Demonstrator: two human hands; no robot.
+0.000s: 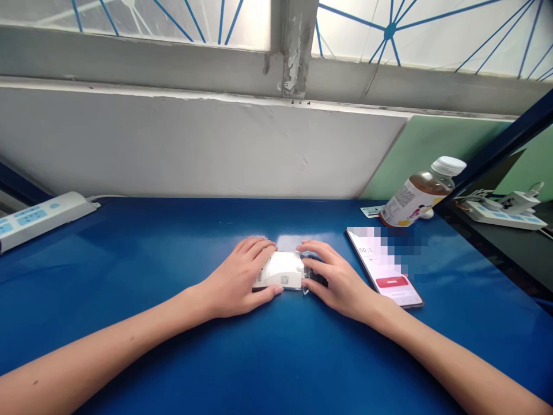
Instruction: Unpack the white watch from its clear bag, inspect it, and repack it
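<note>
A small white box (281, 271) with printed labels, wrapped in a clear plastic bag, lies on the blue table (181, 253) in front of me. My left hand (242, 279) is curled round the box's left end, thumb along its near edge and fingers over its far edge. My right hand (334, 276) grips the right end, where the clear plastic sticks out past the box, fingers bent over it. Both hands rest on the tabletop.
A phone (384, 271) with a lit screen lies just right of my right hand. Behind it stands a tea bottle (419, 196) with a white cap. One power strip (38, 216) sits at the far left, another (501, 213) at the far right. A white wall panel (194, 144) backs the table.
</note>
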